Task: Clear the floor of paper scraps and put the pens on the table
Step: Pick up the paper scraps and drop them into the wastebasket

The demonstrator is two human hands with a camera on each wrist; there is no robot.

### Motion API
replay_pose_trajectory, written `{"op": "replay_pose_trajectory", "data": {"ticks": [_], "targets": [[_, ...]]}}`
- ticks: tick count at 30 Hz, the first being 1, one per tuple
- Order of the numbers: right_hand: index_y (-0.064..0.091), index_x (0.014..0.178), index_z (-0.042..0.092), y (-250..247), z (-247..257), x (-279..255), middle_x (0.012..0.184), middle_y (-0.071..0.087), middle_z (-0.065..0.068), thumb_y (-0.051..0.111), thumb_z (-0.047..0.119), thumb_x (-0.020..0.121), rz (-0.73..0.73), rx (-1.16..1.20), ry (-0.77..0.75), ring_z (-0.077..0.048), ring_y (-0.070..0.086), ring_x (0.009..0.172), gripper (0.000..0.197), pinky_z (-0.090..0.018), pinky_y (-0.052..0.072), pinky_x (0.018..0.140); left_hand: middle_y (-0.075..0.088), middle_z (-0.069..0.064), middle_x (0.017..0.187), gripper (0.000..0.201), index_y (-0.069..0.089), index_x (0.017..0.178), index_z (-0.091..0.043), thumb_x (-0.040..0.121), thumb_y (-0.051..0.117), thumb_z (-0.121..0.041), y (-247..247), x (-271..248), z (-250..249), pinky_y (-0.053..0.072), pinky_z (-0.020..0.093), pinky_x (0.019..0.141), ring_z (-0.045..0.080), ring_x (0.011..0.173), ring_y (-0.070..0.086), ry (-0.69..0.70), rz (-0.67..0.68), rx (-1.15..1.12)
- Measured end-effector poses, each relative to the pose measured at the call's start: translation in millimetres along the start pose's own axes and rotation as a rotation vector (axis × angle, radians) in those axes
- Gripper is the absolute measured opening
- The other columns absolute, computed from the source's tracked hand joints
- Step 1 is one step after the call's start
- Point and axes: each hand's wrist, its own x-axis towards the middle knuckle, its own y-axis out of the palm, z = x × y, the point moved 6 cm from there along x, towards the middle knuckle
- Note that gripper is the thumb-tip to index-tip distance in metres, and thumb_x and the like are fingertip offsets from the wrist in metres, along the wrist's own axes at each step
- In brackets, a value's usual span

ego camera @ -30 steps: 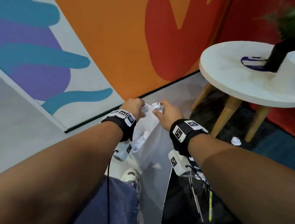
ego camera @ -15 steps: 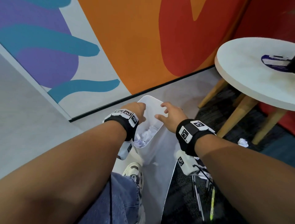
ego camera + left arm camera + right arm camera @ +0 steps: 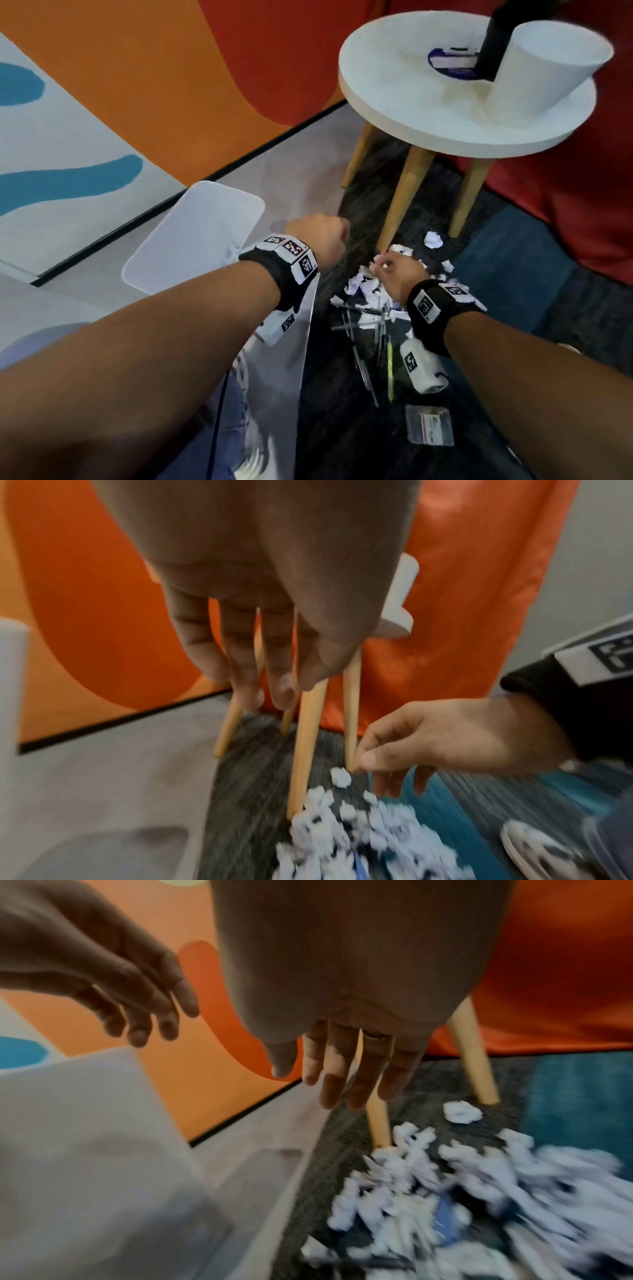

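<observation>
My right grip (image 3: 394, 270) hangs over the paper scraps (image 3: 373, 287) heaped on the dark floor mid-frame, fingers loose and holding nothing. My left grip (image 3: 318, 236) is relaxed and empty beside the white bin (image 3: 191, 240). The pens (image 3: 373, 329) lie on the floor just below the scraps; the round surface (image 3: 411, 113) is upper right.

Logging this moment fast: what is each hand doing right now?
Left hand: open, fingers straight, holding nothing.
Right hand: open, fingers loosely extended above the paper scraps, holding nothing.
</observation>
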Motion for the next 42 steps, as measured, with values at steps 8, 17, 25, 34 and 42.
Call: {"op": "replay_pose_trajectory", "data": {"ticks": [8,17,25,34,42], "targets": [[0.063,0.104,0.020,10,-167,-8,0.119,0.065,-0.007,0.059,0.039,0.091,0.023,-0.027,0.324,-0.028,0.058,0.114,0.024,-0.028,0.043,0.091,0.064,0.009,0.114,0.022,0.061,0.108,-0.023,0.090,0.048,-0.027,116,54,-60,0.052,0.038,0.083,0.033,0.100,0.062,0.078,0.299,0.023],[0.059,0.112,0.019,28,-248,1,0.120,0.062,-0.009,0.065,0.031,0.089,0.099,0.002,0.522,-0.028,0.059,0.108,0.027,-0.026,0.044,0.077,0.060,0.006,0.113,0.020,0.057,0.113,-0.020,0.094,0.049,-0.023,216,93,-119,0.050,0.035,0.076,0.029,0.098,0.059,0.162,0.473,-0.038],[0.045,0.110,0.020,32,-259,24,0.121,0.040,-0.009,0.073,0.020,0.081,-0.157,-0.002,0.456,-0.035,0.052,0.102,0.040,-0.036,0.042,0.075,0.036,0.012,0.132,0.049,0.037,0.134,-0.019,0.091,0.059,-0.016,268,113,-135,0.048,0.044,0.077,0.036,0.116,0.045,0.231,0.442,0.069],[0.053,0.129,0.031,36,-268,60,0.146,0.037,-0.011,0.066,0.020,0.085,-0.073,-0.079,0.411,-0.035,0.050,0.120,0.046,-0.040,0.046,0.099,0.042,0.018,0.123,0.039,0.046,0.126,-0.011,0.090,0.047,0.003,300,121,-129,0.043,0.040,0.071,0.037,0.098,0.054,0.308,0.522,0.052],[0.068,0.112,0.026,27,-264,47,0.111,0.068,-0.010,0.064,0.030,0.090,-0.092,0.041,0.511,-0.031,0.062,0.103,0.023,-0.033,0.052,0.084,0.053,0.016,0.112,0.035,0.052,0.116,-0.006,0.085,0.045,0.010,272,124,-132,0.049,0.041,0.081,0.034,0.095,0.059,0.319,0.497,0.002]]}}
